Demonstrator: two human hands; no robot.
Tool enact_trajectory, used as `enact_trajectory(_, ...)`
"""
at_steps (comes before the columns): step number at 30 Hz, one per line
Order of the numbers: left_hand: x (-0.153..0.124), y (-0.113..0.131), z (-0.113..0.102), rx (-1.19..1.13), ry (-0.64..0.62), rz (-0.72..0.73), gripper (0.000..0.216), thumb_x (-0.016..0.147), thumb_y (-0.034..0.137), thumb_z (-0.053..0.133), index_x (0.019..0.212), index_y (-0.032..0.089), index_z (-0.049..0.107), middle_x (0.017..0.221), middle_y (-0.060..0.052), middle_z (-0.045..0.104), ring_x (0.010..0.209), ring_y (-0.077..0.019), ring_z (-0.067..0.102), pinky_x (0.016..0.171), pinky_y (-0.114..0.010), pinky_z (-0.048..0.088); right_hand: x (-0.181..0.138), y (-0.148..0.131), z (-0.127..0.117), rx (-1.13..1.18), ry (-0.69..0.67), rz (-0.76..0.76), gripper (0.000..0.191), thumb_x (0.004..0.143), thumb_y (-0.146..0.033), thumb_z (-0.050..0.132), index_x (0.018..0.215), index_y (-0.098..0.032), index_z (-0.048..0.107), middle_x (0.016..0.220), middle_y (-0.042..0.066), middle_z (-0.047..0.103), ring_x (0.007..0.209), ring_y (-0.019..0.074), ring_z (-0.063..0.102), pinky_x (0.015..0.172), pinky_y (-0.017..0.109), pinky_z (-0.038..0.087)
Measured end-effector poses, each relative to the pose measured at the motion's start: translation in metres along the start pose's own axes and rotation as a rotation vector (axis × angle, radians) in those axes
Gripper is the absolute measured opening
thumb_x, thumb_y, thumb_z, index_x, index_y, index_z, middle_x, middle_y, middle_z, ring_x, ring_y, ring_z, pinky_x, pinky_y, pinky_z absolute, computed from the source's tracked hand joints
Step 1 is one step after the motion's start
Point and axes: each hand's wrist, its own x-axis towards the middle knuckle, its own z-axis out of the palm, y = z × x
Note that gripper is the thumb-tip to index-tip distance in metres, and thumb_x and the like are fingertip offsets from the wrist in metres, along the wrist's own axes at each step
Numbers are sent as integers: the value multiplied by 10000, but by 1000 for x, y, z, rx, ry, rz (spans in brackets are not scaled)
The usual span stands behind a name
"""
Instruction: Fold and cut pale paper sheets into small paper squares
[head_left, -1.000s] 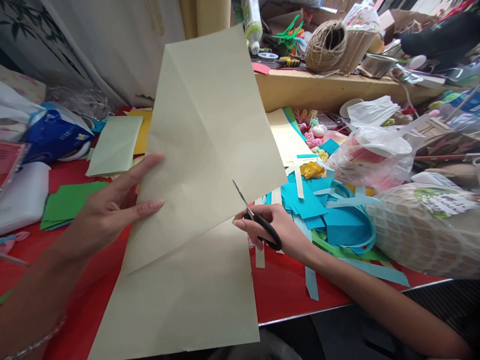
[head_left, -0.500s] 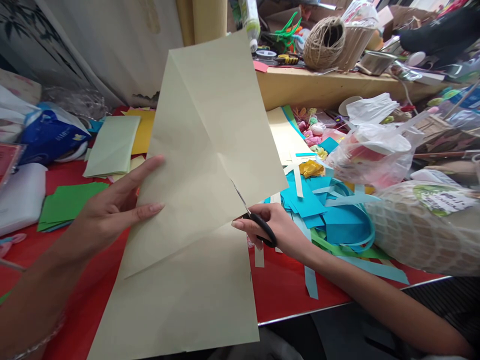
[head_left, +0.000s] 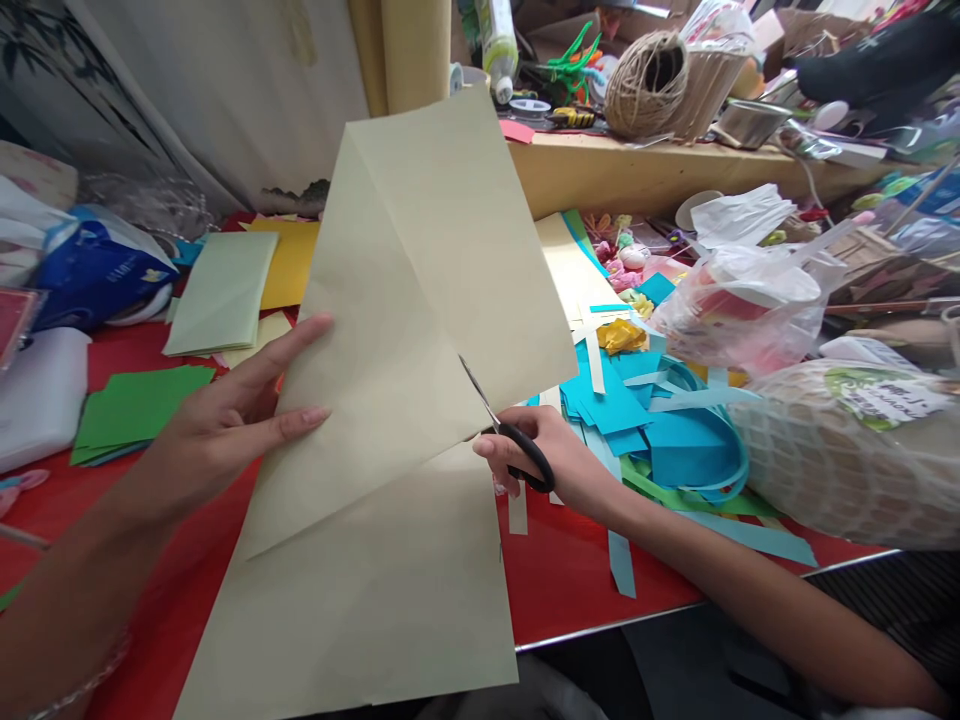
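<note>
A large pale sheet of paper, creased down its middle, is held up in front of me. My left hand grips its left edge, thumb on the near face and the other fingers partly hidden behind. In my right hand is a pair of scissors with black handles; the blades lie in a cut that runs in from the sheet's right side. Below the cut hangs the lower part of the sheet, reaching past the table's front edge.
The red table carries green paper squares and a pale green stack on the left. Blue paper pieces and strips lie right, beside a net-wrapped bundle. Behind, a ledge holds a twine roll.
The upper part of the paper has dipped slightly, and its top edge sits lower. The scissors have shifted a little along the cut, with the blades now closer together.
</note>
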Motion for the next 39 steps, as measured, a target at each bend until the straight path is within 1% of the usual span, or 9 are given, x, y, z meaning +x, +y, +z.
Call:
enact_trajectory(5,11,1,3,-99,63,-89,569,753,331,681,1296,367,513,1413,47,475,1293,-240,440,979,-316,453,-1,-15,-15,-192,-195,133,374,716,-489,696,894,-162,659,577,-32,542,504,88,503,467,213,385)
enact_trajectory(8,16,4,3,-40,-8,-325,582,745,327,678,1298,359,502,1447,11,430,1202,-266,533,848,-352,552,-2,-24,-28,-247,-167,81,366,744,-483,675,915,-160,656,545,-43,519,470,80,475,476,220,381)
enact_trajectory(12,17,11,5,59,-142,-562,685,715,335,696,1345,365,429,1454,-27,411,1048,-230,631,705,-283,589,-1,-26,-35,-153,-62,-83,381,842,-509,545,778,-147,641,494,-38,473,475,77,436,484,226,336)
enact_trajectory(16,18,11,5,57,-63,-639,872,644,373,754,1400,301,325,1268,-108,581,812,-214,689,592,-301,581,4,-19,-30,-66,-40,-86,363,873,-492,506,903,-152,627,532,-39,502,458,69,404,451,226,277)
enact_trajectory(19,19,6,3,50,-45,-693,751,623,433,759,1283,198,490,1038,-108,685,687,-211,681,510,-297,560,6,-15,-24,-36,-66,-46,313,859,-459,548,918,-156,599,551,-42,518,467,64,423,445,215,270)
enact_trajectory(23,18,4,-2,-41,-51,-657,654,621,404,773,1211,219,561,886,-38,723,646,-188,680,504,-281,561,6,-16,-21,-34,-83,-25,290,828,-440,595,849,-152,594,558,-44,523,458,57,440,437,214,283)
enact_trajectory(32,15,3,-8,-194,-5,-357,631,640,303,787,1232,284,570,1062,-25,710,766,-183,700,597,-253,589,7,-17,-17,-103,-147,80,371,770,-507,622,729,-138,628,643,9,584,474,72,485,416,220,316)
enact_trajectory(36,13,4,-3,-234,26,-258,554,645,277,790,1171,259,615,1045,-21,715,765,-163,700,602,-205,581,8,-11,-17,-135,-193,80,346,778,-490,627,798,-146,662,615,-10,581,490,78,503,497,229,402)
enact_trajectory(39,12,6,-1,-285,17,-263,538,637,258,796,1148,252,628,996,-19,728,742,-164,704,597,-209,586,8,-9,-16,-194,-210,94,349,772,-491,638,874,-160,679,613,-22,583,500,78,513,523,231,405)
